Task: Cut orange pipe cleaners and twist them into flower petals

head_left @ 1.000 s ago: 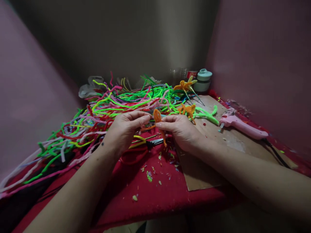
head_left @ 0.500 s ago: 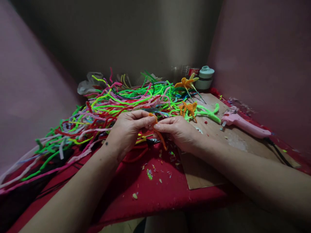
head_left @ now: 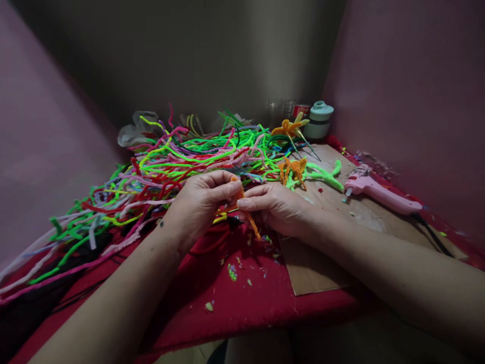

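Note:
Between my two hands is an orange pipe cleaner, its loose end hanging down toward the red cloth. My left hand pinches its upper part between thumb and forefinger. My right hand closes on it just below, thumb and fingers pressed together. The shape of the part inside the fingers is hidden. Behind the hands lies a big heap of pipe cleaners in green, pink, red, yellow and white. Yellow-handled pliers show partly beneath my hands. Right of them rests an orange pipe-cleaner flower with green leaves.
A pink glue gun with a black cord lies on a cardboard sheet at the right. Farther back are more orange and yellow flowers on stems and a pale green jar. Fuzz scraps dot the red cloth.
My right fingers have shifted slightly on the orange pipe cleaner, and its hanging end has swung a little. The whole view has moved very slightly.

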Demonstrator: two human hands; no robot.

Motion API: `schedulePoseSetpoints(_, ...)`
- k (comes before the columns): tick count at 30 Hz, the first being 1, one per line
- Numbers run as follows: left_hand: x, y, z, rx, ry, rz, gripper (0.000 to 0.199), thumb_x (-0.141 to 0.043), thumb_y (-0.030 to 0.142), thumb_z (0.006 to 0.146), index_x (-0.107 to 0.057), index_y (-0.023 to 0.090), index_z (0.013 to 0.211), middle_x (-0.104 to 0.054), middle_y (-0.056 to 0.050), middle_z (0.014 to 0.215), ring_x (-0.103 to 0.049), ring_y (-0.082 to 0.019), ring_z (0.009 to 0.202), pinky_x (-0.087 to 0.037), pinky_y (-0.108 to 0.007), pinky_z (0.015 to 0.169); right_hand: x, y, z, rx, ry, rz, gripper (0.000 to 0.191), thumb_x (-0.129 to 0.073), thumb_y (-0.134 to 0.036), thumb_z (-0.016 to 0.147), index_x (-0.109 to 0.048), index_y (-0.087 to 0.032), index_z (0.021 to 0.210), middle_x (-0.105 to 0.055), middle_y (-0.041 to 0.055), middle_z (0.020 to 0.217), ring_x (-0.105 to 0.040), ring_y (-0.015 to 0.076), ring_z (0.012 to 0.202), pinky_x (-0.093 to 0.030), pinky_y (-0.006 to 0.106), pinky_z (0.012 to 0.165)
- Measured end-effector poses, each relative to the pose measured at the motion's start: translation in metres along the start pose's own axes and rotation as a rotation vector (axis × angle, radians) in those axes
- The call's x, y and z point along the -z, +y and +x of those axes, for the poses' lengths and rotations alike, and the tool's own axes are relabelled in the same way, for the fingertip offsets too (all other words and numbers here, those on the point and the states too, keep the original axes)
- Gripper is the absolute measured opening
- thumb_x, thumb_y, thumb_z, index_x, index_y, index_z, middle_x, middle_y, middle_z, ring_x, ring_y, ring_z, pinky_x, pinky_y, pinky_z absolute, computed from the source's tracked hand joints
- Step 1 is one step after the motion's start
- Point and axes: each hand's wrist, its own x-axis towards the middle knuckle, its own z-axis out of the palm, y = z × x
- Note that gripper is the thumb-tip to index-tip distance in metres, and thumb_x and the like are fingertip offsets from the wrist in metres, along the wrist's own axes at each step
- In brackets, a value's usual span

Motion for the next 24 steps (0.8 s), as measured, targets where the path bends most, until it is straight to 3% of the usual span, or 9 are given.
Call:
schedulePoseSetpoints(3,-0.0004,0.0015,-0.0014,0.027,-0.025,-0.016,0.011,-0.072,0.020,0.069,-0.063,0.015,0.070,-0.055,0.002,0.061,-0.051,-0.007,0.055,-0.041,-0.017,0.052,-0.0003,-0.0001,0.0002,-0.021,-0.038,0.065,0.023,-0.076,-0.032,0.062,-0.065,-0.011,0.066,-0.064,0.0024,0.059,-0.054,0.0094,0.049,-0.041,0.022,0.050)
schedulePoseSetpoints(10,0.0009,0.0042,0.0015,0.032,-0.089,-0.045,0.014,-0.073,0.023,0.068,-0.063,0.015,0.072,-0.056,0.002,0.059,-0.050,-0.007,0.051,-0.040,-0.017,0.049,-0.0033,-0.0023,0.0002,-0.062,-0.009,0.081,0.020,-0.078,-0.024,0.058,-0.064,-0.011,0.064,-0.061,-0.0001,0.056,-0.055,0.0090,0.049,-0.041,0.022,0.050)
schedulePoseSetpoints(17,0.0083,0.0029,0.0045,0.011,-0.126,0.069,0.012,-0.072,0.023,0.069,-0.064,0.014,0.068,-0.058,0.001,0.059,-0.050,-0.007,0.051,-0.040,-0.018,0.051,0.0006,0.0017,-0.0002,-0.033,-0.018,-0.074,0.017,-0.075,-0.025,0.062,-0.064,-0.012,0.059,-0.059,0.0000,0.053,-0.047,0.0070,0.043,-0.033,0.022,0.046)
schedulePoseSetpoints(24,0.0084,0.0022,0.0019,-0.019,-0.051,0.215,0.013,-0.072,0.026,0.069,-0.066,0.015,0.068,-0.058,0.002,0.059,-0.050,-0.007,0.051,-0.036,-0.018,0.048,-0.0030,0.0006,-0.0032,0.076,0.082,-0.262,0.021,-0.071,-0.030,0.067,-0.063,-0.013,0.058,-0.053,-0.0024,0.046,-0.040,0.0063,0.040,-0.028,0.023,0.044)
